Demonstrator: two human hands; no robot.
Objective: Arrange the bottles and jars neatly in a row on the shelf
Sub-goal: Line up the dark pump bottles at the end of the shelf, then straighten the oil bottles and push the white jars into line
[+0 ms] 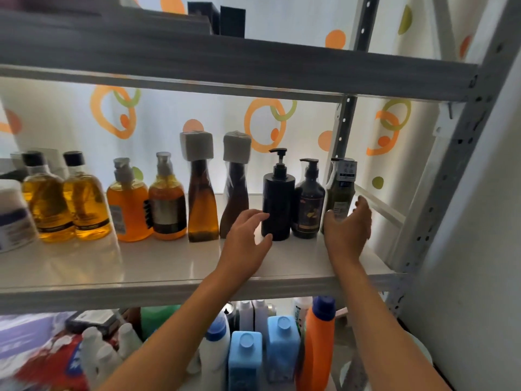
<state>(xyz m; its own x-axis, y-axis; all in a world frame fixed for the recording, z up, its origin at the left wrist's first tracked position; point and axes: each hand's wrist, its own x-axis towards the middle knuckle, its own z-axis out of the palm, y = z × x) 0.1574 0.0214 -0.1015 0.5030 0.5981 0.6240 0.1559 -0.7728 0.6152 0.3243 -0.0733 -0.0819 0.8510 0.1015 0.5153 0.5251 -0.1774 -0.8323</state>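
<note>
Both hands are up at the right end of the white middle shelf (174, 258), where the row is nearly complete. The left hand (245, 239) is spread, fingers relaxed, thumb and fingertips just touching the matte black cylindrical pump bottle (277, 206) without gripping it. The right hand (348, 224) cups loosely around the base of the dark olive-green pump bottle with the white paper tag (339, 196), thumb at the front, fingers curving behind; it looks like a light hold, not a firm grip. Between them stands the dark rounded pump bottle with a gold label (308, 207), touching the black one. This looks like the closing-up step: squeezing the last three together. Next move probably needs an even inward nudge, low on the bases, since these tall pumps could tip.
</note>
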